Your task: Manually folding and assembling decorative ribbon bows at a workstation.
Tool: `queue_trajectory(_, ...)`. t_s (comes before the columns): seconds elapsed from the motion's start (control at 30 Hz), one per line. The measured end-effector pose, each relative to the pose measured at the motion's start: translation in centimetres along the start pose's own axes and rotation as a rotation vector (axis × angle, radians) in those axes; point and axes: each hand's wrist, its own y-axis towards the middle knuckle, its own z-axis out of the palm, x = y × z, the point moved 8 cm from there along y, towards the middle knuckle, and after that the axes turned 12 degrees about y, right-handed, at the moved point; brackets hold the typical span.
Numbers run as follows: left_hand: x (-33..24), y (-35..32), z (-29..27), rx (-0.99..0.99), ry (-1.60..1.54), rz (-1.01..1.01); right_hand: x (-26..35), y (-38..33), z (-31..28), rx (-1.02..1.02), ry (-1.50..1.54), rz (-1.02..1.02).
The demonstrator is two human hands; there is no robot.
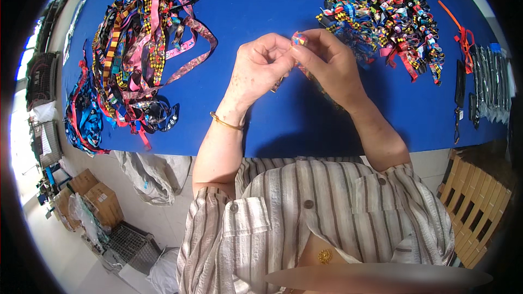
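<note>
Above the blue tabletop (229,0), both hands meet on a multicoloured printed lanyard (298,39). My left hand (262,66) is closed, its thumb and fingers pinching the strap. Thumb and forefinger of my right hand (333,65) pinch the same strap, where a small folded end shows at the fingertips. More of the strap hangs below, largely covered by the hands, and a small metal-coloured part shows under the left one. To the left lies a loose heap of long printed lanyards (117,43); at the far right, rows of folded or looped lanyards (389,8) are bunched together.
Beside the looped bunch lie an orange-red strap (464,46), a black strap with a metal hook (459,95) and stacked clear plastic packets (493,79). Cardboard boxes (103,204) and a wire basket (131,247) stand lower left. A slatted wooden piece (476,204) is lower right.
</note>
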Motion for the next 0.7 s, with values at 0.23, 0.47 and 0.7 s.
queue_trajectory(0.23,-0.3,0.1,0.6,0.095,-0.15,-0.018,0.0,0.3,-1.2,-0.087,0.019,-0.017)
queue_trajectory(0.47,0.1,-0.1,0.5,0.39,-0.133,-0.011,1.3,1.1,-4.1,-0.241,0.165,-0.146)
queue_trajectory(0.7,1.1,-0.6,-1.2,0.534,-0.215,-0.039,1.9,1.1,-4.6,-0.248,0.245,-0.109)
